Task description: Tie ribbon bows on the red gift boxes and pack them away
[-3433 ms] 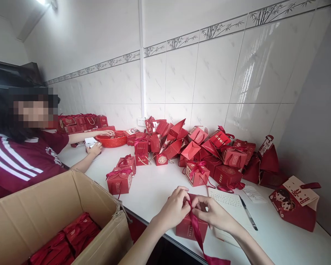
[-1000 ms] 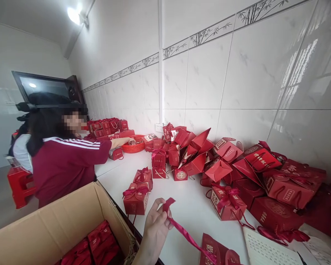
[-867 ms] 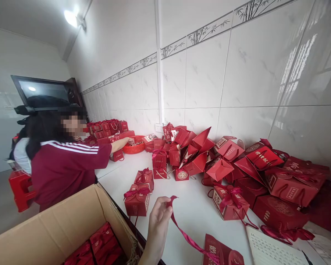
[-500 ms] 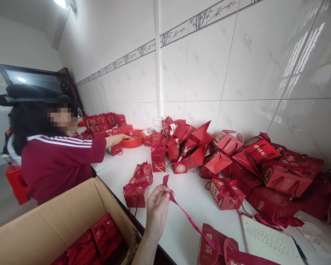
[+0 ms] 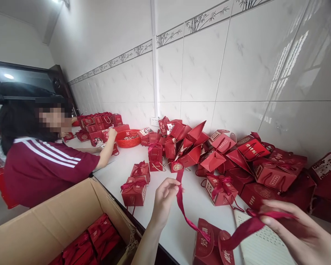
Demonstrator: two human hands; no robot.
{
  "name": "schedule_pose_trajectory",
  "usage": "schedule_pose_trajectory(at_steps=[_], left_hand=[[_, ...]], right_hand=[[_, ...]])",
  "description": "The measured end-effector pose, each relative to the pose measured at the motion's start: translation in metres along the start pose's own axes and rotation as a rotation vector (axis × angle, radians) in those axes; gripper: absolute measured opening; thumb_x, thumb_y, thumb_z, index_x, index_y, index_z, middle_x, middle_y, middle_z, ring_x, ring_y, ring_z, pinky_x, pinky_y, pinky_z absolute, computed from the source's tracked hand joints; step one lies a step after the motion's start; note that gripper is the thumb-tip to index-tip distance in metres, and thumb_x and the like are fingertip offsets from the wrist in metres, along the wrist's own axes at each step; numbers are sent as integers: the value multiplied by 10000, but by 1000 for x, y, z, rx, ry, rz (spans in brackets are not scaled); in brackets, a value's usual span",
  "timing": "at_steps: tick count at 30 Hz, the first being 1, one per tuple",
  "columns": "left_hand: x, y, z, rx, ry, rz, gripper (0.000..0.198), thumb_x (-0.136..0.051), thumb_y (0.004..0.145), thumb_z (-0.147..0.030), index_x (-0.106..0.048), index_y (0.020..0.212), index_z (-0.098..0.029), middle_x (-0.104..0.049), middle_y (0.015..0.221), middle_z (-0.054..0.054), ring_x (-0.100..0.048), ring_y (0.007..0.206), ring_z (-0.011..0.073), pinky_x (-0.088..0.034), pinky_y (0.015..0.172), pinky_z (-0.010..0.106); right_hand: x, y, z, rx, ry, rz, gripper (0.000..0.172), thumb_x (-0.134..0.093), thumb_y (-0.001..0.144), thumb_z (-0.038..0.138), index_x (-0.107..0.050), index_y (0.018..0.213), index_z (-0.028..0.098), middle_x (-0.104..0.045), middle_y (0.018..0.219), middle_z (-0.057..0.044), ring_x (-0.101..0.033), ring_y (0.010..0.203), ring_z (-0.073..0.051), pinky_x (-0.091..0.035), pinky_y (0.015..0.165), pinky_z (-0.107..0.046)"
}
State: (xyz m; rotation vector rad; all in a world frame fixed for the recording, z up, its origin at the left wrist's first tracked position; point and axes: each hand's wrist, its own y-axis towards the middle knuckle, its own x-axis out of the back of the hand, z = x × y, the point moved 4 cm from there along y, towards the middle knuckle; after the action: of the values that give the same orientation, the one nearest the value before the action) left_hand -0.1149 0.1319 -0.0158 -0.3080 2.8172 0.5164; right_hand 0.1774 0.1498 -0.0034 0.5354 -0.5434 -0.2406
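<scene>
left hand point(image 5: 165, 197) and right hand point(image 5: 306, 233) pinch ribbon point(image 5: 245, 232); red box point(image 5: 208, 250) beneath, cut off below; right hand partly hides notebook point(image 5: 255, 246); carton point(image 5: 71, 198) at left.

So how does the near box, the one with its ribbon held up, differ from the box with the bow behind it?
The near box has its ribbon held out by the left hand and right hand; the bow box has its ribbon tied. The near box is cut off at the picture's bottom; the bow box isn't. Both are red with lettering.
</scene>
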Motion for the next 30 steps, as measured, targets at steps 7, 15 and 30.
schedule_pose_trajectory(at_steps=[7, 15, 30], left_hand=[[-7, 25, -40, -235, 806, -223, 342, -715, 647, -260, -615, 975, -243, -392, 1369, 121, -176, 1357, 364, -47, 1056, 571], [12, 32, -77, -537, 520, -587, 115, -585, 771, -258, -532, 688, -199, -561, 799, 13, -539, 824, 172, -363, 872, 346], [-1, -40, 58, 268, 536, 376, 532, -575, 768, -526, -513, 1201, -223, -513, 1262, 100, -538, 1020, 235, -387, 886, 344]], right_hand=[[-82, 41, 103, 325, 63, 691, 269, -507, 837, 431, -591, 716, 206, -622, 674, -10, -553, 593, -139, -453, 584, -247], [-146, 57, 137, 474, 32, 1072, 226, -587, 778, 277, -497, 595, 181, -453, 548, 52, -366, 517, -85, -294, 502, -232], [-73, 40, 68, 251, 271, 406, 307, -559, 790, 484, -610, 683, 200, -630, 671, -16, -584, 626, -152, -482, 590, -238]])
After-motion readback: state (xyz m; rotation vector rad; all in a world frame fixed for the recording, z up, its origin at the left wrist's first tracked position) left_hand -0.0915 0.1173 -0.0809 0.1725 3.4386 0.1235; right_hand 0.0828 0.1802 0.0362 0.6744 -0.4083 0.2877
